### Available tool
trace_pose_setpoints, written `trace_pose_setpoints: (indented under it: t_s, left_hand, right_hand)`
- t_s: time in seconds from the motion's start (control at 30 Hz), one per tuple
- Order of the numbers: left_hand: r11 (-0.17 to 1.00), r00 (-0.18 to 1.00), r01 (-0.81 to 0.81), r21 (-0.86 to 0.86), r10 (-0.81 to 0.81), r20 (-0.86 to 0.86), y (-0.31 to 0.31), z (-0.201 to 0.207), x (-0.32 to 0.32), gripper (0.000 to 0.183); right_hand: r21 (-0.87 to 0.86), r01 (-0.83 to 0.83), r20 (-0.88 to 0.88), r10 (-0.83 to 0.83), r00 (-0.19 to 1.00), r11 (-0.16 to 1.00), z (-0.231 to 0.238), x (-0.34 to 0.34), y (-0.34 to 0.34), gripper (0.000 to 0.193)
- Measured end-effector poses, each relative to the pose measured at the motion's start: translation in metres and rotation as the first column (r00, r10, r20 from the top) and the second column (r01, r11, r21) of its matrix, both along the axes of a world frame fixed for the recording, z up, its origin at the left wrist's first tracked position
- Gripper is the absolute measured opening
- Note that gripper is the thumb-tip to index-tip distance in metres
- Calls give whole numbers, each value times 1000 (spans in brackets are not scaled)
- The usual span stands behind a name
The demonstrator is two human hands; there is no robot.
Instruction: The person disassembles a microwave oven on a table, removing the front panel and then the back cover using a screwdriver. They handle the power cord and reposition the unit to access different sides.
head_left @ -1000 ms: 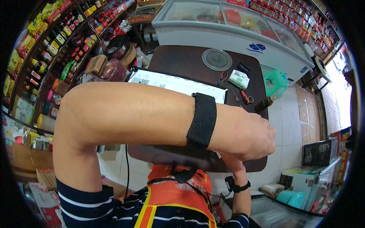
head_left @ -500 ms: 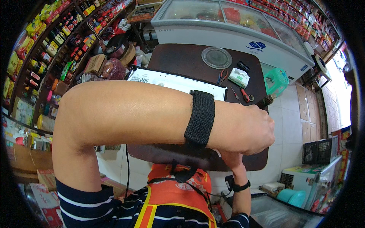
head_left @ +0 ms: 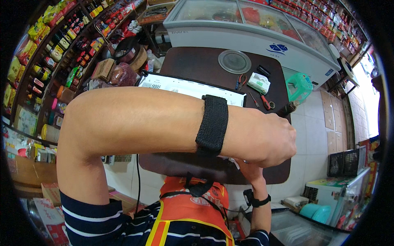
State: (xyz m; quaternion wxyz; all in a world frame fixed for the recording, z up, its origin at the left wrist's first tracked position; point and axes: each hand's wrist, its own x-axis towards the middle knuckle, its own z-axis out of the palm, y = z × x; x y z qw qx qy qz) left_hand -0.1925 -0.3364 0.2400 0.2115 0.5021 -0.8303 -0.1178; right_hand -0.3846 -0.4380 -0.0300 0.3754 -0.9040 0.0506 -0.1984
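A: Item one, our left hand [head_left: 269, 137]: the forearm lies raised across the view, a black band [head_left: 212, 124] round the wrist, fingers curled into a loose fist holding nothing we can see.

B: Item two, our right hand [head_left: 248, 170]: mostly hidden under the left one, at the near edge of the dark brown table [head_left: 197, 65]. We cannot tell how its fingers are set. A black watch [head_left: 252, 199] sits on that wrist.

A: Item three, the flat white panel [head_left: 186, 87]: lying on the table, its near part covered by our left forearm.

B: Sundries beyond it: a round clear lid [head_left: 234, 61], pliers [head_left: 239, 81], a red-handled screwdriver [head_left: 266, 102], a white packet [head_left: 259, 83]. A chest freezer [head_left: 246, 30] stands behind the table
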Motion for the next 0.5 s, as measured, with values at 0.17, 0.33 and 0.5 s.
trace_pose_setpoints:
  t_s: [0.17,0.33,0.5]
  left_hand:
    - [999,1000,8,44,-8,-3,-1,4,0,28]
    - [992,998,-60,111,56,38,-3,9,-6,28]
    - [970,960,-193,147,155,235,12,39,12,30]
  right_hand:
    - [39,37,39,-38,999,999,8,5,4,59]
    - [43,28,17,-29,999,999,10,9,4,48]
    - [1,-88,258,85,962,996,22,20,-5,42]
